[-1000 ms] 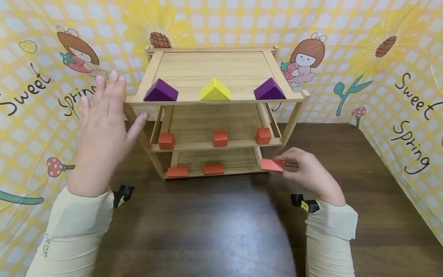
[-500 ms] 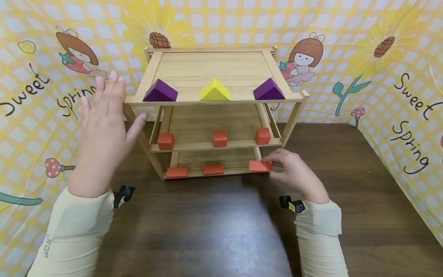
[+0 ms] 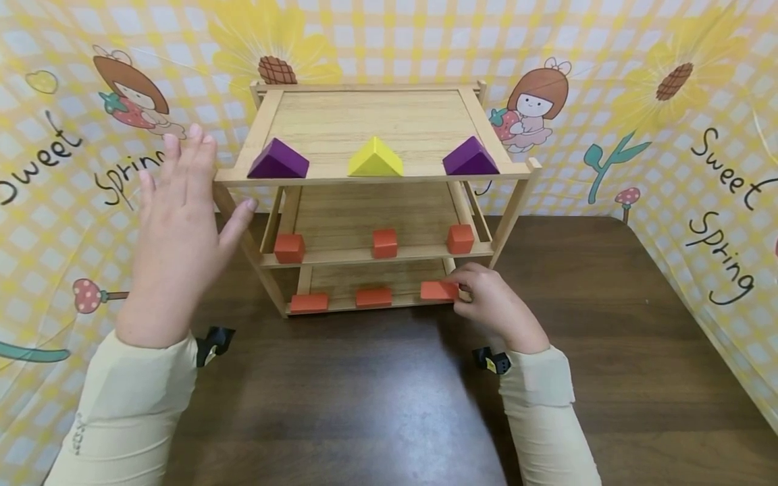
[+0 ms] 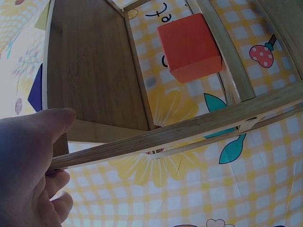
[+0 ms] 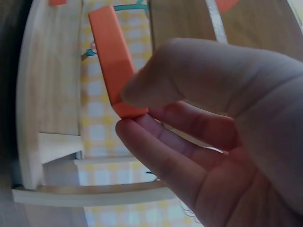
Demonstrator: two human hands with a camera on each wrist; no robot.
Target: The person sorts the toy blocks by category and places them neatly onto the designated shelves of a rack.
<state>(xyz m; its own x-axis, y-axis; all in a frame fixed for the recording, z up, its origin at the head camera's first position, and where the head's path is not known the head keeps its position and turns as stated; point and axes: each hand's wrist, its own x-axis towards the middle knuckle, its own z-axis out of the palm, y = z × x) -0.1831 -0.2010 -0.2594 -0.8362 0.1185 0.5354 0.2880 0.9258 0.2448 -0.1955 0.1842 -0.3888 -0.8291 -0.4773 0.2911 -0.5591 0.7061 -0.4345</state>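
Note:
My right hand pinches the end of a flat red-orange rectangular block between thumb and fingertips. In the head view it overlaps the right front of the bottom shelf; the right wrist view has the block slanting up from the fingertips. My left hand lies along the left side of the wooden rack, fingers straight and thumb spread. The left wrist view puts the thumb and fingers on either side of the rack's post. Two similar red-orange blocks lie on the bottom shelf.
Three red-orange cubes sit along the middle shelf's front. On the top shelf stand two purple triangular blocks and a yellow triangular block between them. Dark wooden table below; patterned cloth behind and at both sides.
My right hand has moved left with the red-orange block, from outside the rack's right post to over the bottom shelf's right front. The left hand stays by the rack's left side.

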